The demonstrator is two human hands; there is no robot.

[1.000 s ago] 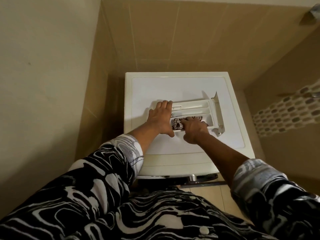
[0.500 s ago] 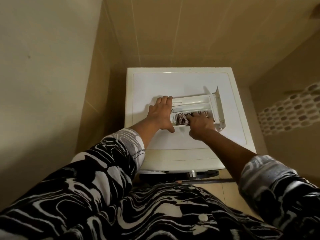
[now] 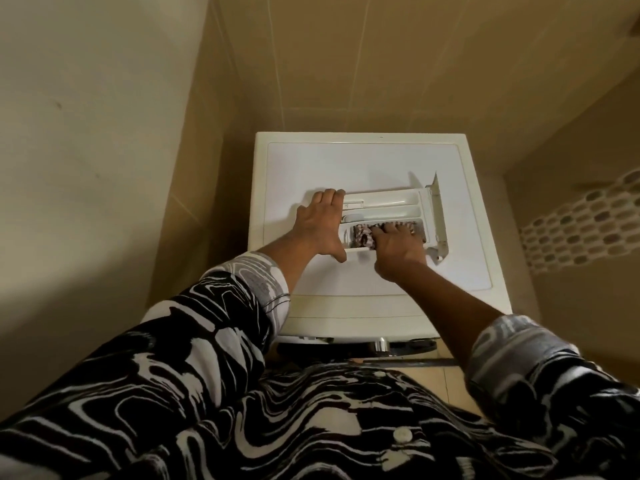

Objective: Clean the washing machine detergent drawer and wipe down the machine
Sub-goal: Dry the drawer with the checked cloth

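Here, the detergent drawer (image 3: pixel 381 206) lies out of its slot, flat on the lid of the washing machine (image 3: pixel 346 161), which serves as the surface. The left hand (image 3: pixel 318 225) presses on the drawer's left end, fingers straight and thumb spread wide, bracing it. The right hand (image 3: pixel 398 242) has its fingers bent down over a bunched patterned cloth (image 3: pixel 362 237), holding it inside the nearest compartment.

Risks: the drawer looks like light moulded plastic on a smooth lid, so a hard stroke to the right could slide it from under the bracing palm toward the lid's edge. The thin dividers and the upright front panel (image 3: pixel 438 216) could flex or crack if the wad of cloth jams. Residue may stay in the narrow channels where the cloth cannot reach.

The drawer is glossy white, long and rectangular, with three parallel troughs. The cloth is soft and crumpled, with a dark-and-pale print.
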